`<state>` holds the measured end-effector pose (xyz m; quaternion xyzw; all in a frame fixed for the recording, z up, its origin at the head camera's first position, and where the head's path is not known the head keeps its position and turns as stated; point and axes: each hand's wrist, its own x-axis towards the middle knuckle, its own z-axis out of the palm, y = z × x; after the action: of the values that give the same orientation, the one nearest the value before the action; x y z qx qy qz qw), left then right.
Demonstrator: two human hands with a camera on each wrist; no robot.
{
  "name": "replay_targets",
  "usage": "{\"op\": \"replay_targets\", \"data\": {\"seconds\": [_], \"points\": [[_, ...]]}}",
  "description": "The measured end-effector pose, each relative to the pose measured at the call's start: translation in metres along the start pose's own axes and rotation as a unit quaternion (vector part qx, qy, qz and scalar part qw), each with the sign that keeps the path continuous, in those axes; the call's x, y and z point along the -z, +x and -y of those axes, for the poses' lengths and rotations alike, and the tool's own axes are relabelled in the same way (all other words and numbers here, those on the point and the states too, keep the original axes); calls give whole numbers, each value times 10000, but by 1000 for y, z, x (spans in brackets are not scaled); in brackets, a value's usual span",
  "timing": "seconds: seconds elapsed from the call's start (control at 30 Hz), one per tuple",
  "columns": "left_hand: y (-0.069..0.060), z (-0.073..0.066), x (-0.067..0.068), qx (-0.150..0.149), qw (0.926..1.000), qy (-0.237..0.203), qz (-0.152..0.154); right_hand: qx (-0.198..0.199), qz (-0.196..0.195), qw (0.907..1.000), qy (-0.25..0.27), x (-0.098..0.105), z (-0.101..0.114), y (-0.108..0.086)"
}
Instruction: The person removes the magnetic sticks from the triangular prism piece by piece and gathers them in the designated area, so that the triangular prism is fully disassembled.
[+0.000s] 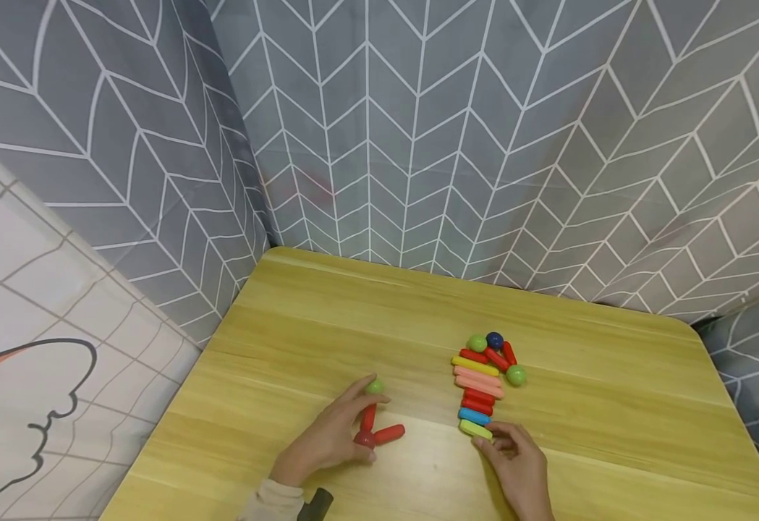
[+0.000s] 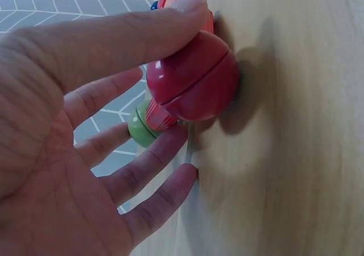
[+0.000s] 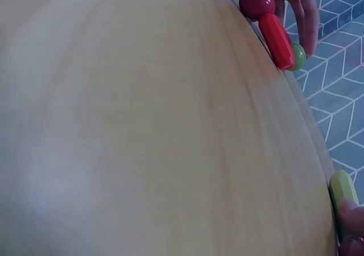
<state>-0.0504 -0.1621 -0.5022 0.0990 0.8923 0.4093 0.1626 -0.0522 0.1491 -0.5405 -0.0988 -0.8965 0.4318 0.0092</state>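
Note:
My left hand (image 1: 333, 433) spans a small toy piece, thumb on a glossy red ball (image 2: 193, 77) and a finger on a green ball (image 1: 375, 386). Between the balls runs a red stick (image 3: 277, 42). Another red stick (image 1: 389, 434) points rightward from the red ball. Thumb and finger of my right hand (image 1: 519, 463) pinch a yellow-green stick (image 1: 475, 429) at the near end of a row of sticks. Just beyond it lies a blue stick (image 1: 474, 416); a red pair (image 1: 479, 398) comes after that.
Farther up the row are salmon sticks (image 1: 478, 380) and a yellow stick (image 1: 475, 365). At its far end, a dark blue ball (image 1: 495, 340), two green balls and several red sticks lie clustered. The wooden table (image 1: 613, 405) meets a grey patterned curtain (image 1: 444, 145) behind.

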Motion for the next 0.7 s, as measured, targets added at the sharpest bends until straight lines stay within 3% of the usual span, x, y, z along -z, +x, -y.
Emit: {"op": "replay_targets", "data": {"seconds": [0.27, 0.7], "points": [[-1, 1, 0, -97, 9999, 5, -49, 608, -116, 9980, -108, -3, 1, 9], [-2, 0, 0, -278, 9994, 198, -113, 612, -339, 9975, 29, -6, 2, 16]]}}
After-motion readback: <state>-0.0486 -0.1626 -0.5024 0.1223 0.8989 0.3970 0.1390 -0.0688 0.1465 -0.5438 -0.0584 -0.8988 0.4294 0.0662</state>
